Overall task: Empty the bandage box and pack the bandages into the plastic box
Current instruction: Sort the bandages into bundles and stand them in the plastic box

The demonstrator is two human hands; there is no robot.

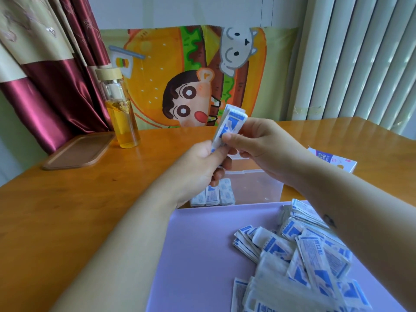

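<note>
Held bandage stack (229, 122): thin sheaf of blue-and-white wrapped strips, standing near upright and tilted slightly right, top end free.

Left grip (200, 165): fingers curled round the bottom end of the sheaf, thumb against its side.
Right grip (258, 143): thumb and forefinger pinch the sheaf about mid-height from the right; the other fingers are curled below. Both grips are closed on the same sheaf and touch each other at its lower end.

The sheaf sits above the plastic box (258, 190) and clear of it, over the box's far-left part. The box is clear-walled and stands on the counter (90, 210), just beyond the purple sheet (202, 255). Packed bandages (213, 197) stand in a row at the box's left end, directly under the left grip. The rest of the box interior is partly hidden by the hands, so I can't tell the fill there.

Loose bandage pile (304, 255): a heap on the right part of the purple sheet, under the right forearm, well apart from both grips.

Bandage box (331, 158): lies flat on the counter to the right of the plastic box, beyond the right forearm.

Further out, far left of the counter: a glass bottle (122, 109) with yellow liquid, upright, and just beside it a flat wooden tray (78, 150). A cartoon cloth (191, 75) hangs behind, with a curtain (45, 64) to its left.
</note>
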